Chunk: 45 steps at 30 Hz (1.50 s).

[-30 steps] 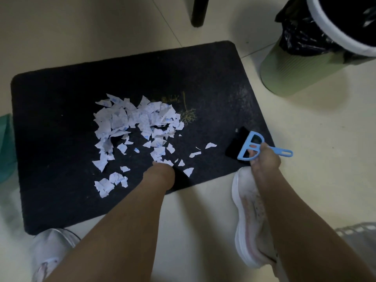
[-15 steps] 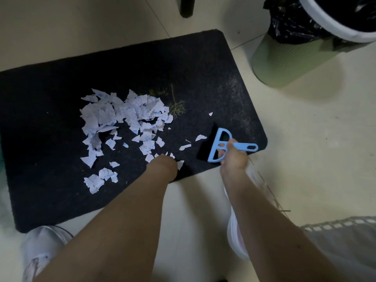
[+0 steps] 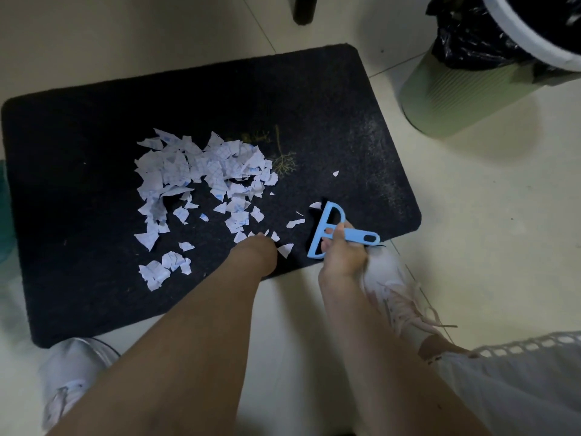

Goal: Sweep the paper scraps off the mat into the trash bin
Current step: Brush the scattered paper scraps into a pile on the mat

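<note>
Person: bare forearms, no sleeves; white lace-up sneakers (image 3: 396, 297) on both feet; light grey garment (image 3: 515, 382) with openwork-trimmed hem.

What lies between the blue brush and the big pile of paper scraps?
A few loose scraps on bare black mat, between blue brush and pile, in the head view.

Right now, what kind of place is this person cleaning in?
Probably an indoor room in a home, though that is uncertain: a pale tiled floor, a dark mat laid on it, and a green trash bin with a black liner standing beside the mat.
</note>
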{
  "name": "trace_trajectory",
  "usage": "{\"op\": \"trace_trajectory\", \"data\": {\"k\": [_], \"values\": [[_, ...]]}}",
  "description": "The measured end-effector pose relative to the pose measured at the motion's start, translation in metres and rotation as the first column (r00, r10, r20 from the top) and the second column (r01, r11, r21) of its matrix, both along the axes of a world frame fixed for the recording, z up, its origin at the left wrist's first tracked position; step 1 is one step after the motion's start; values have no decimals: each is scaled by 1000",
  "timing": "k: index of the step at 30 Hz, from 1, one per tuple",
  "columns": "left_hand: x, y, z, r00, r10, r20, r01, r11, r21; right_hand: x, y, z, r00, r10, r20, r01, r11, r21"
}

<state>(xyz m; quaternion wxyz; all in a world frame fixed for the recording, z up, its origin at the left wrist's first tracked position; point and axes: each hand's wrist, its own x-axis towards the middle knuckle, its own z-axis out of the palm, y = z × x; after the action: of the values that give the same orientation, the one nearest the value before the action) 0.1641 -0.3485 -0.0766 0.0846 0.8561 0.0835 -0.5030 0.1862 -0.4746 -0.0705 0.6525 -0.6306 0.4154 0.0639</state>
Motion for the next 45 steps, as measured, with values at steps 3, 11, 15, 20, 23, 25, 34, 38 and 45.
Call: {"op": "trace_trajectory", "data": {"k": [3,11,15,20,23,25,34,38,45], "values": [[-4,3,0,999,17,35,-16,1000,-27,6,-1,11,981,187,59,-181,979,-96],[-12,21,7,977,184,106,-189,981,43,11,28,26,856,464,-227,-489,588,-644],[-21,32,8,966,247,71,-253,964,84,-14,79,23,731,636,-248,-635,501,-588],[-33,37,3,968,241,71,-245,969,45,-5,63,36,784,606,-134,-519,521,-678],[-32,40,3,977,202,71,-205,978,45,10,32,35,884,419,-206,-436,582,-687],[-31,40,4,980,191,65,-194,980,44,19,20,29,963,175,-204,-254,841,-477],[-27,39,11,975,221,8,-221,974,41,-6,54,35,988,-102,-118,101,995,-17],[-26,40,12,979,203,14,-204,978,42,7,33,22,988,-155,13,155,969,-191],[-20,39,16,985,172,25,-173,983,53,-8,82,20,996,-19,-90,16,999,-33]]}}
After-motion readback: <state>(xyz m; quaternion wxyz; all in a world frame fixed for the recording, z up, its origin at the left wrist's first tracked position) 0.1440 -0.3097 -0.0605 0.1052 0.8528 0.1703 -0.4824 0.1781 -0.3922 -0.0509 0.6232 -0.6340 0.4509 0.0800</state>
